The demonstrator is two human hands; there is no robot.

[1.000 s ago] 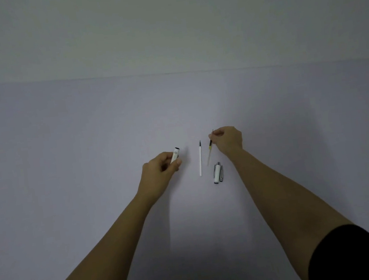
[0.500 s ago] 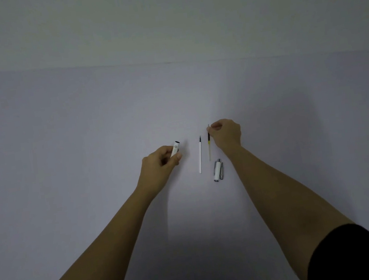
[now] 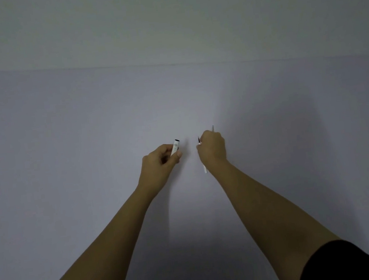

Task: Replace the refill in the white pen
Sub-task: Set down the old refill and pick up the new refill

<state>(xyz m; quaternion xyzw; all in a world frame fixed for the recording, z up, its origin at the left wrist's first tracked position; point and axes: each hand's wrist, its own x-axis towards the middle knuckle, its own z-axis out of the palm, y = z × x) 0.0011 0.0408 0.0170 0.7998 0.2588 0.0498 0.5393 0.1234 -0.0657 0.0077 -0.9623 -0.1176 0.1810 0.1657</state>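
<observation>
My left hand (image 3: pixel 162 163) is shut on the white pen barrel (image 3: pixel 175 146), whose dark open end points up and away from me. My right hand (image 3: pixel 211 150) is closed over the thin white refill (image 3: pixel 205 170). The refill's dark tip (image 3: pixel 199 140) shows above the fingers and its tail pokes out below the wrist. The tip of a second, thinner refill (image 3: pixel 212 128) sticks out past the knuckles; the rest of it is hidden. The pen's other piece with the clip is out of sight behind my right forearm.
Everything lies on a plain pale table (image 3: pixel 76 153) whose far edge meets a bare wall (image 3: pixel 163 14). Both forearms reach in from the bottom of the view, and a dark sleeve (image 3: pixel 347 261) covers my right upper arm.
My right hand has shifted left from the thin yellowish refill onto the white refill and now covers it and the clip piece. The left hand keeps the barrel almost still.
</observation>
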